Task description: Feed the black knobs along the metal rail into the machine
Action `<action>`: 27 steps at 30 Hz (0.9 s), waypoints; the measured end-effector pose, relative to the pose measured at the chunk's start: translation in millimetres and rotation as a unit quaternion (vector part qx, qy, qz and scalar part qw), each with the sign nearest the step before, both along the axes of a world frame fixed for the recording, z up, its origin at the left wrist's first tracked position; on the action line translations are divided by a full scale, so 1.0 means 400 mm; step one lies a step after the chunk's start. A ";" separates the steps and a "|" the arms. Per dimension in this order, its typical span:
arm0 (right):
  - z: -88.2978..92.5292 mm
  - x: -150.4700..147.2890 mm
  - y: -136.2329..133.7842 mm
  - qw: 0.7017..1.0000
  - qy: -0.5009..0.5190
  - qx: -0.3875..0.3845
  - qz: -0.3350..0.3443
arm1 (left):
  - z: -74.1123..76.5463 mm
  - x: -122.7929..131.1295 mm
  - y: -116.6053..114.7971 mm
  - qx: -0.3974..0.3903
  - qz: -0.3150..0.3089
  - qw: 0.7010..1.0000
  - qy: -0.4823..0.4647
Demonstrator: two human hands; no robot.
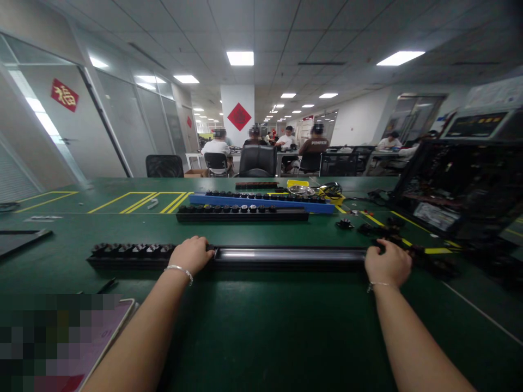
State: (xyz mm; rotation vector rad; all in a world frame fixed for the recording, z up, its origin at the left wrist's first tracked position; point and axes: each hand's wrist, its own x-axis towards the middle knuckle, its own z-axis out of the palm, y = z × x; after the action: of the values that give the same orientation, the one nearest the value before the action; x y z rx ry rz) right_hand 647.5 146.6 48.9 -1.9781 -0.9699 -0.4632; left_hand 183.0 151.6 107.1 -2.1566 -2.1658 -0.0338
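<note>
The green table (265,332) fills the foreground, marked on its far half with yellow tape (104,203). On its right side stands a large open machine case (461,179), tilted in view, its insides dark and hard to make out. Beyond the table are a black chair (257,161) and several seated people (216,148) at another bench.

The long black rail (290,256) lies crosswise on the near half of the table, in front of the wearer and under both hands. A row of small black pieces (134,249) sits along its left portion; between the hands a smooth, shiny strip shows. Behind it, well apart, lies a shorter black rail (292,215), and just behind that a blue tray (321,207) set slightly askew, also bearing a dark row.

The left hand (190,256) is bunched over the rail near its middle, thumb pointing right; whether it pinches a piece cannot be told. The right hand (388,263) is curled at the rail's right end; whether it grips the rail or a separate dark part cannot be told.

A round metal dish (301,190) stands beyond the blue tray, near its right portion. A loose black part (345,224) lies right of the shorter rail. Each wrist carries a thin bracelet (180,268).
</note>
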 end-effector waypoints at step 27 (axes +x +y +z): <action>0.017 -0.223 0.000 0.916 -0.126 -0.171 0.341 | -0.014 0.076 -0.044 0.039 0.044 0.997 0.040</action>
State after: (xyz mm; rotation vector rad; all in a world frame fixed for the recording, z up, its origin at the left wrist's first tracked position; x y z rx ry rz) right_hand 558.4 146.7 55.5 -1.7324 -1.9180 -0.1523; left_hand 213.5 133.8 101.6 -1.9845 -2.1743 -0.0244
